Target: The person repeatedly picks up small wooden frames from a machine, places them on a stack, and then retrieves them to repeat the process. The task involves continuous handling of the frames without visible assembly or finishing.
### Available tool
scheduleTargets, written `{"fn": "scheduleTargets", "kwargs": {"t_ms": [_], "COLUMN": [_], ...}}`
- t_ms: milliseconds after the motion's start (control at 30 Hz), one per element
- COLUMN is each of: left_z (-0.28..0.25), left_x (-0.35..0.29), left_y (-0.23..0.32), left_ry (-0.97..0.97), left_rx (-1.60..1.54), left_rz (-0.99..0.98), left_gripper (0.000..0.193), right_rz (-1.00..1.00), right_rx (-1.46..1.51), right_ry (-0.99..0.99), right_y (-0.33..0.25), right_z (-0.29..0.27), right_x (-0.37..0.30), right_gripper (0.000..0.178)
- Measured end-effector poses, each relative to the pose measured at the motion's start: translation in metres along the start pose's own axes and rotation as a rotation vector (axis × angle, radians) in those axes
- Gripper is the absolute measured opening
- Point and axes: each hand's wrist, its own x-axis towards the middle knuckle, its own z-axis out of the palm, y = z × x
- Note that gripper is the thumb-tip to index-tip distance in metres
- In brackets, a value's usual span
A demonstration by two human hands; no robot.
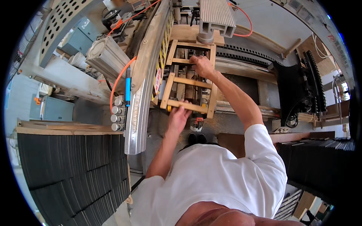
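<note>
A light wooden frame (192,83) with several crossbars lies over the machine bed in front of me. Its long rail (213,94) runs down the right side, and two short side pieces form the left, with a gap between them. My left hand (178,117) grips the near crossbar from below, thumb on top. Farther up, my right hand (203,67) is closed, its fingertips on a crossbar near the far end; the hand hides part of that bar. Just beyond the frame, a ribbed metal column (216,19) ends in a round foot above a wooden board (184,33).
A metal beam (140,94) with a blue pen (128,87) and round knobs (117,118) stands on my left. Dark stacked panels (71,165) fill the lower left; others stand at right. A black cable chain (315,81) is at far right. Orange hoses cross the machine.
</note>
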Motion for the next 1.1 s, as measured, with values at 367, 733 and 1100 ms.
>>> {"fn": "scheduleTargets", "kwargs": {"t_ms": [367, 733, 1100], "left_z": [0.012, 0.034, 0.043], "left_x": [-0.125, -0.142, -0.122], "left_y": [-0.036, -0.058, -0.059], "left_ry": [0.135, 0.208, 0.222], "left_rx": [-0.019, 0.014, 0.220], "left_rz": [0.039, 0.095, -0.006], "left_gripper": [0.037, 0.036, 0.039], "right_rz": [0.198, 0.069, -0.089], "right_rx": [0.261, 0.276, 0.102], "right_ry": [-0.107, -0.122, -0.194], "right_y": [0.008, 0.016, 0.020], "right_z": [0.014, 0.016, 0.013], "right_x": [0.028, 0.027, 0.032], "right_gripper": [0.025, 0.030, 0.028]}}
